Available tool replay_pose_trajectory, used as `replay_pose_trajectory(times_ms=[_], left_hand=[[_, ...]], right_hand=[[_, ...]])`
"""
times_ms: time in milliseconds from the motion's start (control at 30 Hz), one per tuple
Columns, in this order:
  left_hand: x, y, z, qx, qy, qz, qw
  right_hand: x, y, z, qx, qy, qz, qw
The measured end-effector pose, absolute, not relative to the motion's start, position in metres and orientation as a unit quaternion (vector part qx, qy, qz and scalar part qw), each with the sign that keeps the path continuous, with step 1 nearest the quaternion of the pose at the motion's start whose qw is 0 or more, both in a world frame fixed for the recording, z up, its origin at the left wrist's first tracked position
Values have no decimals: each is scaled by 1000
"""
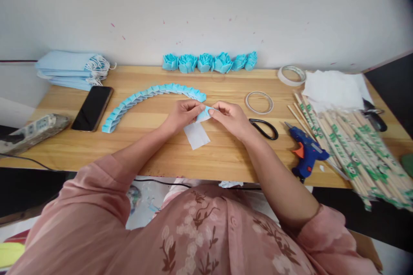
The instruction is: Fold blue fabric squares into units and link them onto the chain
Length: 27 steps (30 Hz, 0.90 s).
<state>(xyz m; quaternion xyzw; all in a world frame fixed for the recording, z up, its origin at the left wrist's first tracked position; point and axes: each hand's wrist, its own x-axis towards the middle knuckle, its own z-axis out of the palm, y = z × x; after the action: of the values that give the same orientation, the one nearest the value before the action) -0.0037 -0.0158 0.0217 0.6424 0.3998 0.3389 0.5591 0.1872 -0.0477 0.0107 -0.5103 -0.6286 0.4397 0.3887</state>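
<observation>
Between my two hands is a small light-blue piece of mask fabric point(203, 114), pinched at both ends above the table. My left hand point(183, 115) grips its left side with thumb and fingers together. On the other side, my right hand point(229, 117) pinches the right end, thumb on top. A white square of fabric point(196, 135) lies on the wood just below them. Behind my left hand, a curved row of folded blue pieces point(142, 98) overlaps in an arc. The black handle of a pair of scissors point(265, 129) shows beside my right forearm, its blades hidden.
Several blue fabric flowers point(205, 62) line the wall. At left are stacked masks point(69, 66), a phone point(93, 108) and a power strip point(38, 131). To the right lie tape rolls point(292, 76), a blue glue gun point(306, 150), wrapped chopsticks point(358, 150) and white sheets point(334, 88).
</observation>
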Motion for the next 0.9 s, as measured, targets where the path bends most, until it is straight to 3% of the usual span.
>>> replay_pose_trajectory(times_ms=[467,767,900], left_hand=[[-1,-16,16,623,393,378,560],[0,-16,14,613,403,366,573],[-1,-17,15,642,411,335,554]], right_hand=[[184,-52,11,-534,-641,419,358],[188,-45,10,-524,-580,425,457],[188,-46,11,-532,-593,389,463]])
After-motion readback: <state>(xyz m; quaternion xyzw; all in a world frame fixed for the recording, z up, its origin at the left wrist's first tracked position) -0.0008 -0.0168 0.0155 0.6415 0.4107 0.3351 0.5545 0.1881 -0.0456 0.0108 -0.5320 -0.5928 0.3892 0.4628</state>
